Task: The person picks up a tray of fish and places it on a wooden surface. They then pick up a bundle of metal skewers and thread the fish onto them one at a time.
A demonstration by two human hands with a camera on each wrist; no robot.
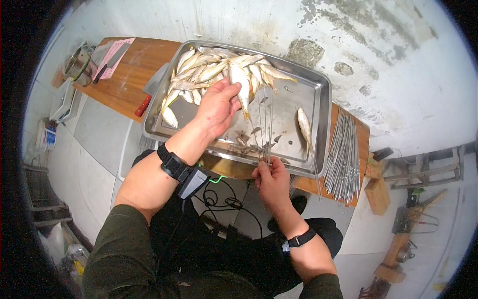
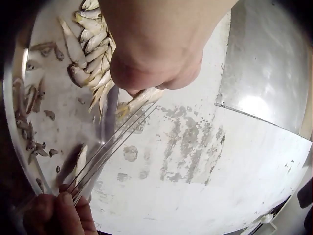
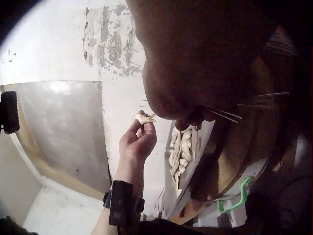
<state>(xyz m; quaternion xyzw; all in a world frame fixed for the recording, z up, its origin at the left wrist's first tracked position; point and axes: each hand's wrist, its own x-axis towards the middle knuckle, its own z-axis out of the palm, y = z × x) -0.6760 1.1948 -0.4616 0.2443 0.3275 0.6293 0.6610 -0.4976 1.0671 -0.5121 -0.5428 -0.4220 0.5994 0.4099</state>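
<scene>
My left hand (image 1: 218,108) holds a small silvery fish (image 1: 240,82) between thumb and fingers above the metal tray (image 1: 326,107), its yellowish tail pointing down toward me. At the tray's near edge, my right hand (image 1: 274,183) pinches several thin metal skewers (image 1: 265,127) near their lower ends. They fan upward, and their far ends come close beside the held fish (image 2: 143,99) in the left wrist view. A pile of similar fish (image 1: 201,70) fills the tray's far left part. One fish (image 1: 304,124) lies alone at the right, and dark scraps (image 1: 241,139) are scattered near the front.
Right of the tray, a large bundle of metal skewers (image 1: 343,157) lies on the wooden table (image 1: 132,77). A red-handled tool (image 1: 143,105) pokes out at the tray's left. Further left are a knife (image 1: 108,62) on pink paper and a metal pot (image 1: 79,65). Behind stands a stained wall (image 1: 259,22).
</scene>
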